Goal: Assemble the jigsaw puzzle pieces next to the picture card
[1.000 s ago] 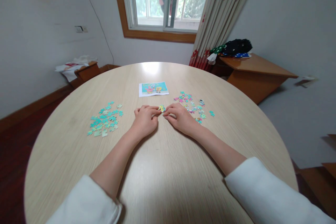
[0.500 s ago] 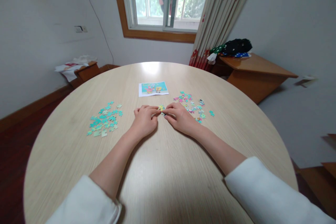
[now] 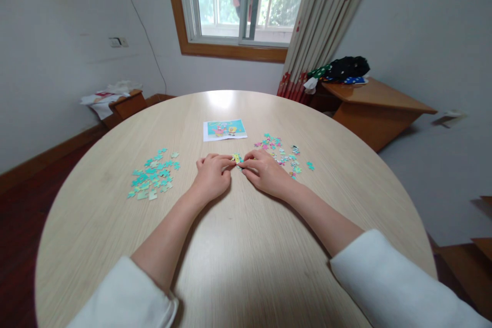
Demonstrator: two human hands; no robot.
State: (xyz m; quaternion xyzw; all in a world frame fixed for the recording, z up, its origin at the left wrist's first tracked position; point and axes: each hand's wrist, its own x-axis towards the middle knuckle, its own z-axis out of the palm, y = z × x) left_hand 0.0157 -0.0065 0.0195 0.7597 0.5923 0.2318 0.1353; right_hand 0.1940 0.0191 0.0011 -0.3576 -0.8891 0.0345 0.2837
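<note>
"Two hands are meeting at one small cluster, which is lying on the table, on your side of the picture. How are you gripping?"

"Your left hand is touching its left edge with the fingertips. Your right hand is holding thumb and forefinger close together at its right edge; your fingers are hiding whether they are pinching anything, so I cannot tell."

"You seem to be fitting an edge. When are you doing that well?"

"When your left is steadying lightly and your right is lining up, then pressing straight down, never forcing sideways."

"And the loose pieces?"

"The left pile is sitting well apart; the right pile is lying just beside your right hand, so you are risking brushing it."
</note>
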